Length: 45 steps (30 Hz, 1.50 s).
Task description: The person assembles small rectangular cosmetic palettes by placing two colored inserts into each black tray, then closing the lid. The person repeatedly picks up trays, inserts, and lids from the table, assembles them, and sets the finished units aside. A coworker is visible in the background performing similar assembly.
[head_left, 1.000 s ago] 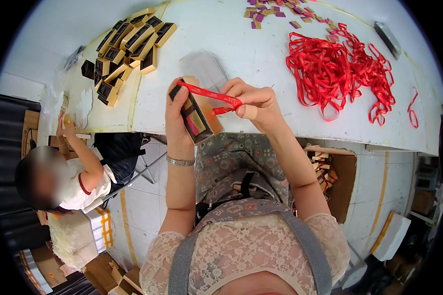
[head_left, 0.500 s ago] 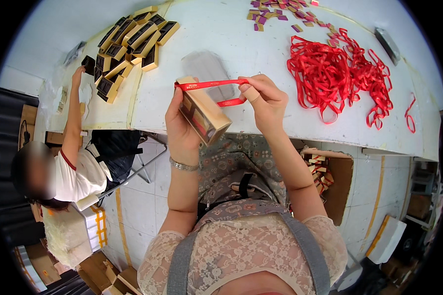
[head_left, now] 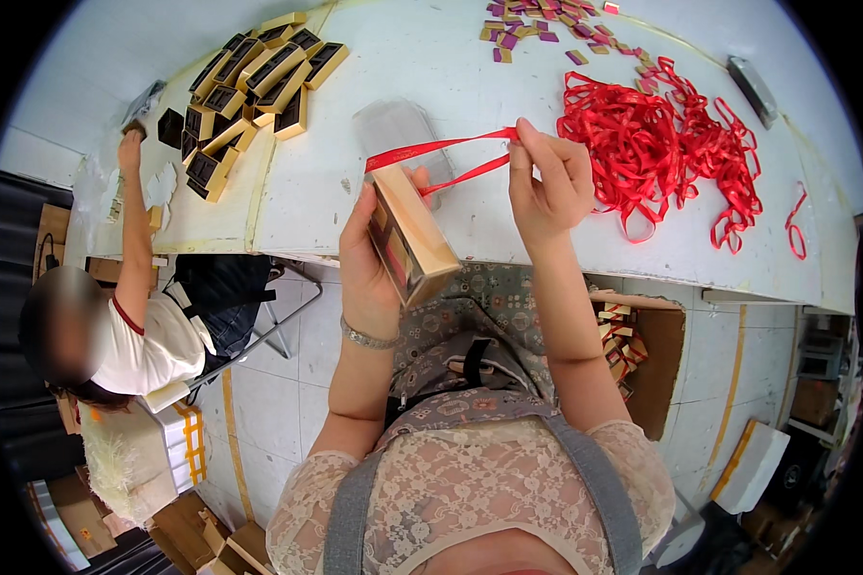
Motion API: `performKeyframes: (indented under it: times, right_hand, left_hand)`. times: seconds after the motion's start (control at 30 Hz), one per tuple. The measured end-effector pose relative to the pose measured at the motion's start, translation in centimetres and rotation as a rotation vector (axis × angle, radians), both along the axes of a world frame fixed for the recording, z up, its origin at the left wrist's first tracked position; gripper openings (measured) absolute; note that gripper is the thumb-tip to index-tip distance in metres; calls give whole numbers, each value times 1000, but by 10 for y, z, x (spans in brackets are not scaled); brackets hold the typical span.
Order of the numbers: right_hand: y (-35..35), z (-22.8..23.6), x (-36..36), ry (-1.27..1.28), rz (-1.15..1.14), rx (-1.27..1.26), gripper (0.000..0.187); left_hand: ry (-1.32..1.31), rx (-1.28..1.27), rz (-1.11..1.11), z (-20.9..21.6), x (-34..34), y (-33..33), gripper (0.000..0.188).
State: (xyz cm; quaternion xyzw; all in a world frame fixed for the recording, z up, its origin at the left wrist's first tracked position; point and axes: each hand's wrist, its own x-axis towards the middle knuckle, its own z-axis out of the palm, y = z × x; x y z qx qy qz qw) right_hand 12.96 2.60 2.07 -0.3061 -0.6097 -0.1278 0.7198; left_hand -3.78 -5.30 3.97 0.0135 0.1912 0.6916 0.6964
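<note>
My left hand (head_left: 369, 273) is closed around a gold box (head_left: 420, 235) with a clear window, tilted over the table's front edge. A loop of red ribbon (head_left: 441, 147) runs from the far end of this box to my right hand (head_left: 549, 182). Thumb and fingers of the right hand pinch the loop and hold it stretched out to the right. Behind the box a clear plastic tray (head_left: 393, 120) lies on the table. Just past my right hand is a large heap of red ribbon loops (head_left: 623, 144).
Gold boxes with dark windows (head_left: 259, 81) are piled at the far left. Small purple and gold pieces (head_left: 547, 24) lie scattered at the back. One ribbon loop (head_left: 796, 225) lies apart at right. A carton (head_left: 662, 374) of ribboned boxes stands below the table. A co-worker (head_left: 149, 335) sits at left.
My right hand has moved right and up, drawing the ribbon loop wider. The box has shifted slightly right and nearer to me. The co-worker's hand has reached farther from the box pile.
</note>
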Motion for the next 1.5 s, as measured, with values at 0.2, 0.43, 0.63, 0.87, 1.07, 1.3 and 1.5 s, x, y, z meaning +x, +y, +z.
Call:
performKeyframes:
  times: [0.2,0.43,0.63,0.87,1.07,1.3,1.5]
  right_hand:
    - [-1,-7,-1,314,338,-292,22]
    - [-12,23,10,668,599,-836,6]
    - [7,12,42,926,1172,-1136,10]
    - [14,9,47,1210,1500,-1222,13]
    - [14,23,48,1193,1542,-1173,11]
    - [-4,37,44,652,1172,-1288,13]
    - [-17,55,40,458,976,-1277,13]
  left_hand:
    - [90,71,-54,0,0,-3,32]
    - [123,174,-51,-11,-13,-7,42]
    - [131,322,-109,-1,-17,-18,51]
    - [518,489,-370,6,-29,-18,84]
    - [447,599,-441,-3,-41,-19,88]
    - [370,632,-573,6,-45,-5,85]
    - [1015,595,-590,-11,-3,9,71]
